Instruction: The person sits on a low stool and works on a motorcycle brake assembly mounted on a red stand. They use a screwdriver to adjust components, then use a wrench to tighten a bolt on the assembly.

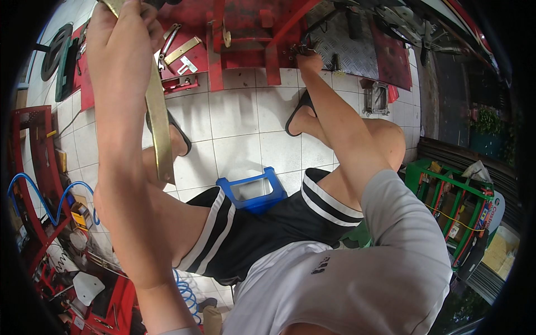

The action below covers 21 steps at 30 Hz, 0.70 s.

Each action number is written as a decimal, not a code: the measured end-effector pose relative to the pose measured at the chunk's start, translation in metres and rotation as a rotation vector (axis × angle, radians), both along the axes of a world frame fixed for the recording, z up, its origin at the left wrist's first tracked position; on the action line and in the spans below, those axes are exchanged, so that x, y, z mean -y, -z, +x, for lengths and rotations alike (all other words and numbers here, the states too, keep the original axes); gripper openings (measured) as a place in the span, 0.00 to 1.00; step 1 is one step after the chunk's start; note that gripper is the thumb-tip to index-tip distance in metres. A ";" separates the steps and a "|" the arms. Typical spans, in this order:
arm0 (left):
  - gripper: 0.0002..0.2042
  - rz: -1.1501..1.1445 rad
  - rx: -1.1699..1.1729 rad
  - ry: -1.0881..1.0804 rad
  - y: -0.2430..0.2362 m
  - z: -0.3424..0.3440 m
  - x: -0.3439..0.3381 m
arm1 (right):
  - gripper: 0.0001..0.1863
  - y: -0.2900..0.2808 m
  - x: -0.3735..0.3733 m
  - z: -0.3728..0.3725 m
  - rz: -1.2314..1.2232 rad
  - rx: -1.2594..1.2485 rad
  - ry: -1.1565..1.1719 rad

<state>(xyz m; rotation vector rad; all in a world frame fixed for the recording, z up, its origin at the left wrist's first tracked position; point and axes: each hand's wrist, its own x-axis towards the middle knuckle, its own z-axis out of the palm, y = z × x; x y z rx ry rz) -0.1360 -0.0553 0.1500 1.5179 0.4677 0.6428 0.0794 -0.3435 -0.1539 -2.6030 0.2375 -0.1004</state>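
Raised high at the upper left, my left hand point(124, 33) is wrapped round a long flat brass-coloured metal bar point(160, 131). The bar hangs down past my wrist, and a small hole shows near its lower end. My right hand point(311, 62) reaches out to the edge of the red lift platform point(357, 75). Its fingers are bent at some small dark parts there; whether it grips one is too small to see. On the red surface beyond my left wrist lie a wrench point(167, 44), a shorter brass-coloured bar point(183, 51) and a small pale metal plate point(187, 66).
A red metal frame point(215, 56) rises between my hands. Below it stands a blue plastic stool point(273, 192) between my legs. A green tool rack point(452, 206) is at the right. Red shelving point(42, 167) and a blue hose point(39, 192) are at the left. Motorcycle parts point(410, 28) overhang the upper right.
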 end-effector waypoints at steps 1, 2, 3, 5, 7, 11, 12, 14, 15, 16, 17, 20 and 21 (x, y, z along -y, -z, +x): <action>0.03 0.006 0.006 0.006 0.000 0.000 0.000 | 0.13 0.003 0.003 0.004 0.233 -0.011 0.075; 0.03 0.007 0.009 0.012 0.000 0.001 0.000 | 0.13 0.006 0.005 0.008 0.466 -0.021 0.150; 0.03 0.007 0.011 0.019 -0.001 0.001 0.000 | 0.13 0.009 0.008 0.012 0.699 -0.032 0.223; 0.03 -0.004 0.022 0.034 -0.002 0.002 0.000 | 0.10 0.020 0.023 0.026 1.043 -0.095 0.248; 0.02 -0.018 0.028 0.038 -0.002 0.001 0.000 | 0.08 0.024 0.029 0.032 1.312 -0.234 0.253; 0.02 -0.020 0.007 0.042 0.000 0.001 0.000 | 0.08 0.024 0.024 0.030 1.280 -0.476 0.135; 0.02 -0.027 0.011 0.050 0.002 0.001 0.000 | 0.09 0.025 0.022 0.029 1.170 -0.485 0.081; 0.03 -0.032 0.005 0.049 0.002 0.002 0.000 | 0.10 0.029 0.018 0.022 0.300 -0.178 -0.203; 0.03 -0.033 -0.002 0.042 0.001 0.003 0.001 | 0.12 0.030 0.016 0.018 -0.138 -0.018 -0.328; 0.03 -0.034 -0.009 0.035 0.000 0.003 0.003 | 0.13 0.030 0.014 0.016 -0.145 -0.025 -0.315; 0.03 -0.034 -0.011 0.032 0.000 0.003 0.004 | 0.14 0.029 0.012 0.015 -0.151 -0.032 -0.303; 0.03 -0.030 -0.010 0.032 0.000 0.003 0.005 | 0.14 0.026 0.007 0.007 -0.121 -0.026 -0.267; 0.03 -0.025 -0.006 0.038 0.001 0.003 0.005 | 0.14 0.024 0.005 0.005 -0.102 -0.019 -0.255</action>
